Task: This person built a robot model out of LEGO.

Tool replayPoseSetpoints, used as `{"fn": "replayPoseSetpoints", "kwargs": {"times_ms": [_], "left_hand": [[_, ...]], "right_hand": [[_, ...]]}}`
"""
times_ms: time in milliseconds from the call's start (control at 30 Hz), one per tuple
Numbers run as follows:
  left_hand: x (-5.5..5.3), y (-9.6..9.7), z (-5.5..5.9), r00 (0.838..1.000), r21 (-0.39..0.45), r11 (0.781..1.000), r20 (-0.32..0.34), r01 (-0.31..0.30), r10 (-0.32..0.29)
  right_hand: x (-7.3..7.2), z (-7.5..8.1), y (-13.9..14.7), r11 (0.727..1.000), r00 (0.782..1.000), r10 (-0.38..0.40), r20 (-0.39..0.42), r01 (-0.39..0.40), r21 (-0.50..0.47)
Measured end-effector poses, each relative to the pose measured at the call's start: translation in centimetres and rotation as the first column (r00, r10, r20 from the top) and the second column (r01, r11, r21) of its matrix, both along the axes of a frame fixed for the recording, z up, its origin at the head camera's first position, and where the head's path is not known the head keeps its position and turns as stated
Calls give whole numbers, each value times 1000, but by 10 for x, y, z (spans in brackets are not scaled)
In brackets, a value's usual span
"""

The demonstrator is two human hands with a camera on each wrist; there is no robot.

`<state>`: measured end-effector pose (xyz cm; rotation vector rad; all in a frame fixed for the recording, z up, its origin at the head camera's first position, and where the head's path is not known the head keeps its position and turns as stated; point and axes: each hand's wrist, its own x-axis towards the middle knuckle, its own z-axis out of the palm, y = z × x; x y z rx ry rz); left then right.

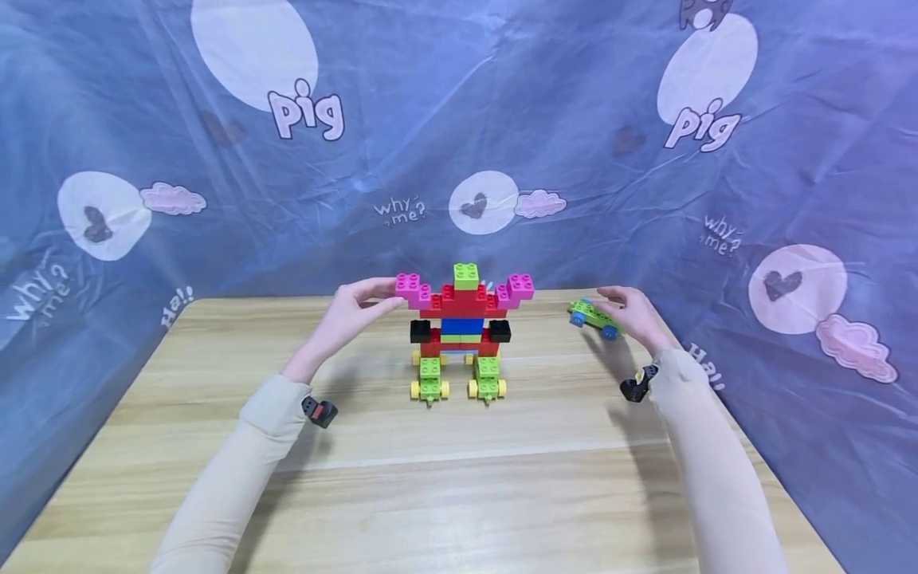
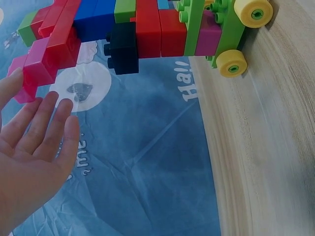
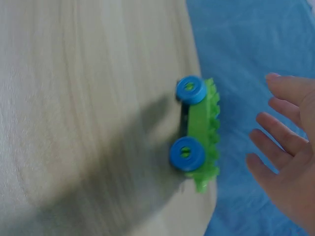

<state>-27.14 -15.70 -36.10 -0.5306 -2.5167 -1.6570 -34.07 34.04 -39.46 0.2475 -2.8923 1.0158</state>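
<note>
A block figure built of red, blue, black, pink and green bricks stands upright on two green wheeled bases with yellow wheels. My left hand reaches to its left arm end, fingers nearly straight. In the left wrist view, the thumb overlaps the pink brick, and the other fingertips spread just below it. Over at the right, a green toy car base with blue wheels sits on the table. My right hand hovers beside it with loosely spread fingers. The right wrist view has a gap between those fingers and the car base.
The wooden table ends at a blue patterned cloth that hangs behind and at both sides. The car base lies close to the table's far right edge. Shadows of both arms fall on the wood.
</note>
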Motion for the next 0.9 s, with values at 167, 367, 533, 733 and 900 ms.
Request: {"fn": "replayPoseSetpoints", "kwargs": {"times_ms": [167, 367, 533, 733, 900], "left_hand": [[-2, -1, 0, 1000, -7, 1000, -4, -6, 5], [-2, 0, 0, 1000, -8, 1000, 12, -5, 5], [-1, 2, 1, 1000, -12, 1000, 20, 8, -8], [-1, 2, 2, 1000, -4, 1000, 27, 13, -13], [-2, 1, 1, 1000, -6, 1000, 25, 9, -8]], "right_hand": [[-7, -11, 5, 999, 999, 38, 22, -38, -14], [-15, -20, 6, 999, 994, 13, 113, -19, 47], [-17, -26, 8, 996, 987, 2, 161, -17, 90], [-18, -29, 7, 989, 994, -4, 108, -12, 148], [-20, -33, 4, 987, 997, -18, 76, 6, 159]]}}
